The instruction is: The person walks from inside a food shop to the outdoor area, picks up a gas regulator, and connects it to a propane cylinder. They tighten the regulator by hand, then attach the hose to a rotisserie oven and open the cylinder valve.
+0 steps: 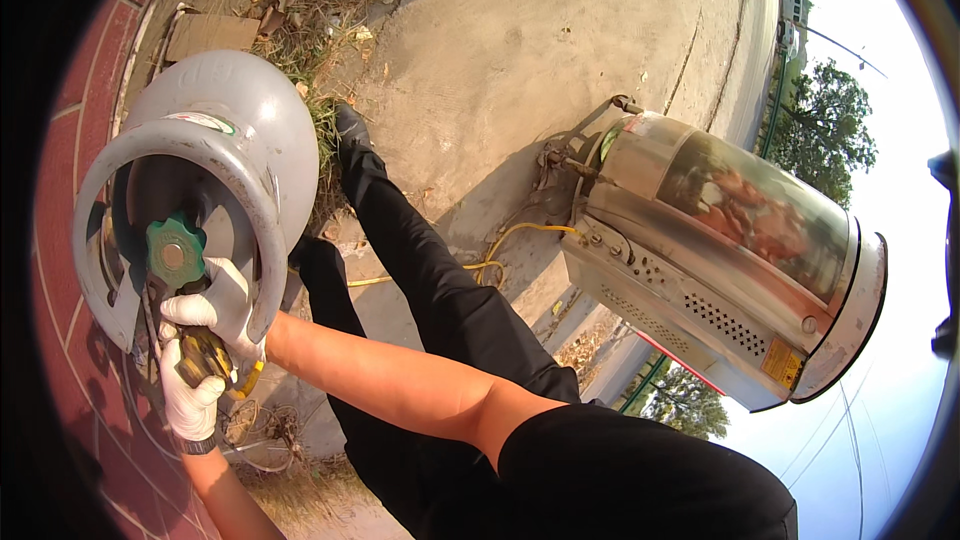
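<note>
A grey gas cylinder (285,112) with a ring-shaped metal collar (259,165) fills the left of the view. Inside the collar is its valve, topped by a green handwheel (175,249). My right hand (217,304), in a white glove, reaches into the collar and curls its fingers around the fitting just below the handwheel. Below it, my left hand (187,390), gloved and with a watch (199,445) at the wrist, grips a worn yellow-and-brown gas regulator (202,358). A short yellow piece (251,381), apparently hose, shows beside the regulator. My fingers partly hide the joint.
A stainless-steel roasting oven (675,277) with meat behind its glass stands on the concrete (510,75) at right. A yellow hose (517,229) runs from it across the ground by my legs. Tangled cable (274,435), red paving (60,202) and cardboard (214,34) lie around the cylinder.
</note>
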Demonstrator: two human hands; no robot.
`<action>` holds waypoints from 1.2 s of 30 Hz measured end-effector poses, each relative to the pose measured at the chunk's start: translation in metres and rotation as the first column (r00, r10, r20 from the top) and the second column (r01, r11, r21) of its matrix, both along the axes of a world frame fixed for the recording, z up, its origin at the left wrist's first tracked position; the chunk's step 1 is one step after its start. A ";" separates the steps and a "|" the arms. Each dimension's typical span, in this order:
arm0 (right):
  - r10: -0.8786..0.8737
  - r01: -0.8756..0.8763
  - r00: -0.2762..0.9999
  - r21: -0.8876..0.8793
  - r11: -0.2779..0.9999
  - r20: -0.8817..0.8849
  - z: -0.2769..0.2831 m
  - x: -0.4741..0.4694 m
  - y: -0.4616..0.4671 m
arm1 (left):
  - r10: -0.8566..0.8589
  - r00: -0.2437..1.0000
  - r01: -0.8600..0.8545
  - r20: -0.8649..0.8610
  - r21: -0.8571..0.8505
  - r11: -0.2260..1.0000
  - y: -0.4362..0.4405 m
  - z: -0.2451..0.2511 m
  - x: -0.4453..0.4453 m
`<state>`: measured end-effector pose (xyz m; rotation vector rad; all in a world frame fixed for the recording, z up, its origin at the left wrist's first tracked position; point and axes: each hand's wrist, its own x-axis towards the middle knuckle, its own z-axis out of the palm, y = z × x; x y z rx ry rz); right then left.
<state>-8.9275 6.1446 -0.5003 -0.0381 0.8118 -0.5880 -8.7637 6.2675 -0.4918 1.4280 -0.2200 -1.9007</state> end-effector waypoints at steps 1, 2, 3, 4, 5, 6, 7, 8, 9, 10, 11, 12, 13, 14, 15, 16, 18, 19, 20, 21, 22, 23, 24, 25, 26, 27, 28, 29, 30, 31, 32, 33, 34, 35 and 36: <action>-0.009 0.014 0.984 0.030 0.999 -0.177 0.012 0.005 0.002 | 0.033 0.999 -0.032 0.031 -0.015 0.999 0.001 -0.002 0.001; -0.044 0.064 0.939 0.047 0.997 -0.341 0.021 0.009 0.003 | 0.040 0.998 -0.041 -0.039 -0.024 0.999 0.002 -0.005 0.003; -0.005 0.041 0.905 0.075 0.996 -0.425 0.028 0.010 0.003 | 0.050 0.997 -0.049 -0.055 0.016 0.999 0.003 -0.008 0.004; 0.007 0.022 0.898 0.061 0.998 -0.440 0.030 0.009 0.002 | 0.039 0.997 -0.041 -0.070 -0.031 0.999 0.005 -0.011 0.005; 0.005 -0.004 0.916 0.002 1.000 -0.401 0.030 0.006 0.000 | 0.071 0.993 -0.076 -0.094 -0.053 0.996 0.006 -0.012 0.006; 0.047 -0.070 0.936 -0.055 0.996 -0.350 0.026 0.000 -0.002 | 0.073 0.994 -0.078 -0.087 -0.056 0.995 0.007 -0.014 0.007; 0.044 -0.084 0.968 -0.152 0.985 -0.247 0.019 -0.007 -0.005 | 0.038 0.995 -0.042 -0.097 -0.042 0.998 0.008 -0.014 0.008; -0.007 -0.002 0.998 -0.159 0.987 -0.056 0.011 -0.013 -0.008 | 0.032 0.983 -0.035 -0.182 -0.009 0.999 0.008 -0.014 0.010; 0.015 -0.009 0.998 -0.112 0.994 0.054 0.003 -0.018 -0.012 | 0.005 0.974 -0.003 -0.225 0.010 1.000 0.008 -0.015 0.011; 0.002 0.027 0.983 -0.153 0.988 0.186 -0.003 -0.020 -0.015 | -0.043 0.981 0.049 -0.191 0.030 0.998 0.007 -0.015 0.012; 0.043 -0.008 0.963 -0.130 0.991 0.266 -0.006 -0.020 -0.017 | -0.016 0.975 0.024 -0.223 0.032 0.999 0.006 -0.014 0.012; 0.042 -0.010 0.970 -0.135 0.991 0.240 -0.005 -0.016 -0.017 | -0.022 0.984 0.029 -0.175 0.037 0.999 0.005 -0.014 0.012; 0.055 -0.043 0.989 -0.089 0.995 0.137 -0.001 -0.011 -0.015 | 0.003 0.979 -0.002 -0.203 0.008 1.000 0.006 -0.014 0.011; 0.102 -0.105 0.994 -0.094 0.990 -0.037 0.004 -0.004 -0.011 | 0.018 0.986 -0.021 -0.166 -0.014 1.000 0.006 -0.014 0.009; 0.023 -0.038 0.984 -0.082 0.996 -0.177 0.011 0.004 -0.008 | 0.046 0.996 -0.047 -0.077 -0.021 0.999 0.006 -0.015 0.007; -0.023 0.007 0.933 -0.046 0.999 -0.358 0.017 0.011 -0.004 | 0.064 0.997 -0.067 -0.051 -0.067 0.996 0.007 -0.016 0.005; -0.041 0.024 0.873 -0.041 0.999 -0.486 0.022 0.016 0.000 | 0.086 0.996 -0.089 -0.037 -0.086 0.992 0.008 -0.018 0.003; -0.072 0.027 0.889 -0.105 0.994 -0.453 0.020 0.012 0.000 | 0.097 0.995 -0.100 -0.030 -0.096 0.990 0.009 -0.019 0.003; -0.045 -0.018 0.933 -0.171 0.985 -0.356 0.015 0.006 -0.001 | 0.095 0.994 -0.097 -0.052 -0.042 0.994 0.009 -0.018 0.003; 0.032 -0.094 0.954 -0.197 0.976 -0.297 0.008 -0.001 -0.003 | 0.090 0.986 -0.098 -0.142 -0.052 0.994 0.008 -0.016 0.004; 0.093 -0.130 0.979 -0.204 0.970 -0.182 0.001 -0.009 -0.006 | 0.040 0.971 -0.046 -0.236 -0.019 0.999 0.006 -0.015 0.005; 0.021 -0.017 1.000 -0.285 0.958 0.010 -0.007 -0.015 -0.009 | 0.022 0.973 -0.021 -0.228 0.009 1.000 0.003 -0.013 0.005; 0.046 0.004 0.987 -0.300 0.954 0.157 -0.012 -0.019 -0.011 | 0.004 0.979 0.003 -0.206 0.031 1.000 0.000 -0.012 0.005; 0.053 0.016 0.966 -0.266 0.964 0.253 -0.015 -0.021 -0.012 | 0.014 0.975 -0.010 -0.221 0.016 1.000 -0.004 -0.010 0.005; 0.053 -0.005 0.975 -0.219 0.976 0.214 -0.015 -0.020 -0.012 | 0.025 0.976 -0.022 -0.217 0.017 1.000 -0.006 -0.008 0.005; 0.056 -0.021 0.980 -0.181 0.983 0.192 -0.012 -0.017 -0.010 | 0.028 0.979 -0.021 -0.204 0.040 0.999 -0.007 -0.006 0.004; 0.052 -0.038 0.996 -0.177 0.983 0.074 -0.007 -0.013 -0.008 | 0.044 0.970 -0.039 -0.238 0.026 0.999 -0.006 -0.005 0.002; 0.000 -0.005 1.000 -0.167 0.986 -0.028 -0.001 -0.008 -0.006 | 0.035 0.985 -0.032 -0.168 0.021 0.999 -0.006 -0.003 0.000; -0.035 0.015 0.993 -0.167 0.986 -0.116 0.006 -0.001 -0.004 | 0.070 0.992 -0.069 -0.107 0.005 0.998 -0.004 -0.002 -0.002; -0.047 0.015 0.967 -0.130 0.991 -0.251 0.013 0.005 -0.002 | 0.097 0.993 -0.099 -0.066 -0.017 0.995 -0.002 -0.001 -0.005; -0.053 -0.005 0.907 -0.137 0.991 -0.417 0.019 0.010 0.000 | 0.094 0.994 -0.096 -0.049 -0.032 0.995 0.000 0.000 -0.007; -0.001 -0.049 0.864 -0.086 0.995 -0.503 0.023 0.013 0.000 | 0.091 0.995 -0.091 -0.029 -0.009 0.996 0.001 0.000 -0.009; 0.023 -0.072 0.820 -0.064 0.995 -0.572 0.025 0.014 0.000 | 0.084 0.996 -0.084 -0.010 0.013 0.996 0.001 0.000 -0.010; 0.009 -0.087 0.808 -0.104 0.991 -0.589 0.025 0.012 -0.001 | 0.093 0.996 -0.093 -0.004 0.000 0.996 0.000 0.000 -0.011; 0.050 -0.122 0.854 -0.107 0.987 -0.517 0.022 0.008 -0.002 | 0.124 0.989 -0.126 -0.082 -0.021 0.992 -0.002 -0.001 -0.011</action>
